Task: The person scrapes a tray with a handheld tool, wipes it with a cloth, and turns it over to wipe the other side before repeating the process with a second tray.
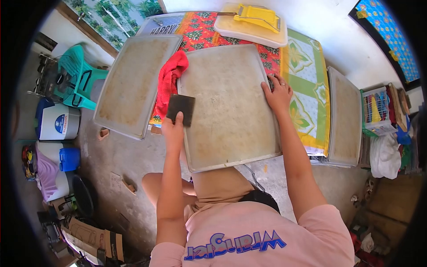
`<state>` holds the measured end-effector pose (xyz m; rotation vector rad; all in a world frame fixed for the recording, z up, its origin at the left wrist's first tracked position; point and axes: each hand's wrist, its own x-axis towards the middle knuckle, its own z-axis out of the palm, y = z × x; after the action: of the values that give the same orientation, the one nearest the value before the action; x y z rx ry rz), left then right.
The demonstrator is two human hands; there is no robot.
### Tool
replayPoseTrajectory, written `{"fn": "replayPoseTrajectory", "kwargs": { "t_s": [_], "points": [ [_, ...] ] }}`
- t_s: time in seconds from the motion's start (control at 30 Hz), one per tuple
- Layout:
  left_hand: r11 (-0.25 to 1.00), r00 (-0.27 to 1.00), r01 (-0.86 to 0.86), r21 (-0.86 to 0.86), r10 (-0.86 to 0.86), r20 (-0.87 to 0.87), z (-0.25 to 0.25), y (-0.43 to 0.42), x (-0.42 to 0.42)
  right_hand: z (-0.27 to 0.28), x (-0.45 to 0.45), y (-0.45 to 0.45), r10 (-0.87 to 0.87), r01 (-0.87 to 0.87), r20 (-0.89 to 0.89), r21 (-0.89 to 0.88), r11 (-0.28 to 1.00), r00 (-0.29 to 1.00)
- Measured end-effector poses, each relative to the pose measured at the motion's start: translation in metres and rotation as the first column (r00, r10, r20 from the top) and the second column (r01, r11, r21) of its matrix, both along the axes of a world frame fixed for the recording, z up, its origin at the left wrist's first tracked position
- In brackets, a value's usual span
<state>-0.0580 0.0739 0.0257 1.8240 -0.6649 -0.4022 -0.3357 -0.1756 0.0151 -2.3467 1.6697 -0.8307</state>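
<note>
A large metal tray (pixel 227 102) with a worn, stained surface lies over the table's front edge and the person's lap. My left hand (pixel 173 127) grips a dark square scraper-like piece (pixel 181 109) at the tray's left edge, thumb on top. Beside it a red cloth (pixel 171 78) lies bunched between this tray and a second tray (pixel 135 84) on the left. On the right rim of the middle tray rests my right hand (pixel 279 94), its fingers apart, with a ring on one finger.
The table's patterned cloth (pixel 304 89) shows on the right. A lidded container (pixel 249 33) at the back bears a yellow slicer (pixel 255 17). More trays (pixel 344 118) stand at the right, near a basket (pixel 377 111). A green chair (pixel 82 75) is at the left.
</note>
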Motion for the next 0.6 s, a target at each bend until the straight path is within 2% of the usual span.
{"fn": "replayPoseTrajectory", "kwargs": {
  "t_s": [0.13, 0.23, 0.33, 0.43, 0.53, 0.6],
  "points": [
    [1.000, 0.999, -0.012, -0.024, 0.013, 0.034, 0.001, -0.007, 0.021, 0.001, 0.000, 0.001, 0.005, -0.005, -0.005, -0.003, 1.000, 1.000],
    [0.998, 0.978, -0.054, 0.011, 0.051, 0.202, 0.014, -0.016, 0.026, 0.000, 0.000, 0.001, -0.006, 0.006, -0.006, 0.000, 1.000, 1.000],
    [0.978, 0.932, -0.162, 0.132, 0.108, 0.347, -0.005, -0.026, 0.045, 0.000, 0.000, 0.001, -0.004, 0.004, -0.002, -0.003, 1.000, 1.000],
    [0.964, 0.854, -0.252, 0.088, 0.179, 0.489, -0.007, -0.036, 0.048, -0.001, -0.001, 0.000, -0.010, 0.010, -0.008, -0.005, 1.000, 1.000],
    [0.950, 0.926, -0.168, 0.265, 0.060, 0.373, 0.021, -0.037, 0.041, 0.000, 0.000, 0.001, -0.011, 0.011, -0.012, 0.003, 1.000, 1.000],
    [0.971, 0.887, -0.187, 0.151, 0.100, 0.451, -0.003, -0.038, 0.054, 0.001, 0.001, 0.001, -0.008, 0.008, -0.012, 0.011, 1.000, 1.000]
  ]
}}
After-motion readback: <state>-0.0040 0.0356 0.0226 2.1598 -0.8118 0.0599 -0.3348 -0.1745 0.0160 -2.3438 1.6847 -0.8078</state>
